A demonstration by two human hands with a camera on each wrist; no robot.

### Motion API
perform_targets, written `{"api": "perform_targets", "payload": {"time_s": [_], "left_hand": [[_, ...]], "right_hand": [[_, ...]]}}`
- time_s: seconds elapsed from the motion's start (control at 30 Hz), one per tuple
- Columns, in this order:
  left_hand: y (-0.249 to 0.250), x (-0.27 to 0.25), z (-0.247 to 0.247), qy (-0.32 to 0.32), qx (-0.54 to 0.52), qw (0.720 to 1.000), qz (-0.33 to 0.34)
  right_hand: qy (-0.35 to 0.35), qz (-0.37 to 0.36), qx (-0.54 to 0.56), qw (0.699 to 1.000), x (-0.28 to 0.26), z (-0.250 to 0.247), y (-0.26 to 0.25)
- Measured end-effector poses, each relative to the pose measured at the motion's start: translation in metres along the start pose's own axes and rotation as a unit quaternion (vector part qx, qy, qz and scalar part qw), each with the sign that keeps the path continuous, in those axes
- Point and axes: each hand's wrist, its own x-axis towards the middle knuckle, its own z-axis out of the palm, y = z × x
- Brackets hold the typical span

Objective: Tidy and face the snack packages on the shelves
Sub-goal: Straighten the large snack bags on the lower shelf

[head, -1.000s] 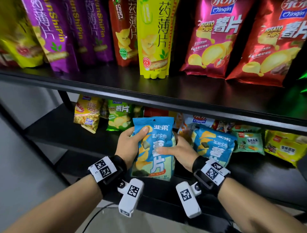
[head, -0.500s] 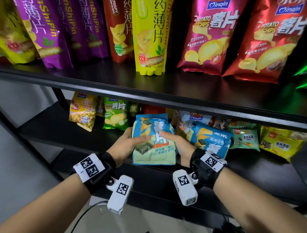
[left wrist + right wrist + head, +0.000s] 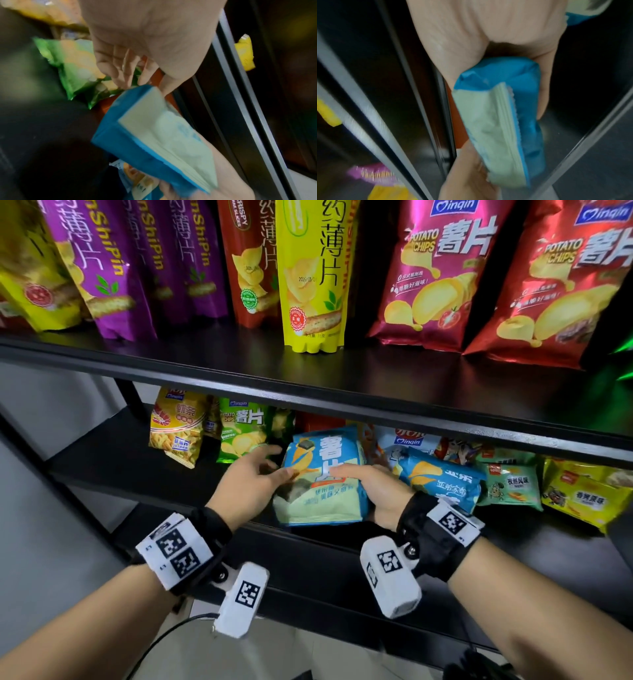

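Observation:
A blue potato-chip bag [image 3: 322,501] stands face-forward near the front of the lower shelf [image 3: 164,484], between my two hands. My right hand [image 3: 373,491] grips its right side, with the thumb across the front and the fingers behind; the right wrist view shows the blue bag [image 3: 505,115] wrapped by that hand. My left hand [image 3: 263,470] is at the bag's left edge, thumb touching the front, fingers stretched out straight toward the back. In the left wrist view the straight fingers [image 3: 120,67] reach past the top of the blue bag [image 3: 154,135].
A second blue bag [image 3: 442,477] leans just right of my right hand. A green chip bag [image 3: 239,433] and a yellow snack bag [image 3: 178,429] stand to the left. The upper shelf edge [image 3: 308,395] runs close overhead, with tall yellow [image 3: 311,275], purple [image 3: 102,268] and red [image 3: 561,278] bags on it.
The blue bag went from being held up in front of the shelf to sitting deeper on the lower shelf. My left hand's grip loosened and its fingers straightened.

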Motion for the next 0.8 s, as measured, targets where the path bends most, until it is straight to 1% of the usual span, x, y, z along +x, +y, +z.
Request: {"api": "perform_targets", "payload": {"time_s": [0.03,0.1,0.17,0.2,0.27,0.3,0.37,0.43,0.5,0.57,0.63,0.67,0.73,0.8], "left_hand": [[0.003,-0.003,0.001,-0.003,0.006,1.0,0.021],[0.005,-0.012,0.008,-0.06,-0.038,0.997,0.03],[0.004,-0.02,0.02,-0.113,-0.12,0.986,0.028],[0.003,-0.022,0.027,-0.126,-0.169,0.977,0.023],[0.002,-0.023,0.036,-0.129,-0.261,0.957,0.007],[0.003,-0.022,0.038,-0.118,-0.294,0.948,-0.003],[0.005,-0.021,0.039,-0.088,-0.35,0.932,-0.021],[0.001,-0.02,0.038,-0.074,-0.398,0.914,-0.033],[-0.006,-0.02,0.035,-0.089,-0.44,0.892,-0.052],[-0.018,-0.019,0.027,-0.1,-0.492,0.859,-0.102],[-0.029,-0.018,0.018,-0.112,-0.534,0.824,-0.153],[-0.037,-0.016,0.016,-0.108,-0.548,0.812,-0.171],[-0.043,-0.015,0.013,-0.116,-0.548,0.809,-0.179],[-0.042,-0.018,0.012,-0.129,-0.539,0.815,-0.17]], "right_hand": [[0.036,-0.041,-0.03,0.998,0.0,0.004,0.001],[0.076,-0.11,-0.09,0.987,-0.003,0.011,0.003],[0.074,-0.142,-0.129,0.979,-0.008,0.017,0.007],[0.049,-0.151,-0.134,0.978,-0.012,0.019,0.009],[-0.014,-0.154,-0.115,0.981,-0.02,0.022,0.014],[-0.038,-0.156,-0.113,0.98,-0.024,0.022,0.016],[-0.059,-0.185,-0.144,0.97,-0.032,0.025,0.021],[-0.061,-0.212,-0.173,0.96,-0.038,0.027,0.023],[-0.082,-0.213,-0.183,0.956,-0.044,0.027,0.019],[-0.11,-0.214,-0.191,0.952,-0.048,0.023,0.017],[-0.095,-0.239,-0.18,0.949,-0.052,0.017,0.015],[-0.073,-0.255,-0.175,0.948,-0.051,0.017,0.015],[-0.025,-0.272,-0.178,0.946,-0.049,0.015,0.018],[-0.023,-0.26,-0.189,0.947,-0.046,0.014,0.023]]}}
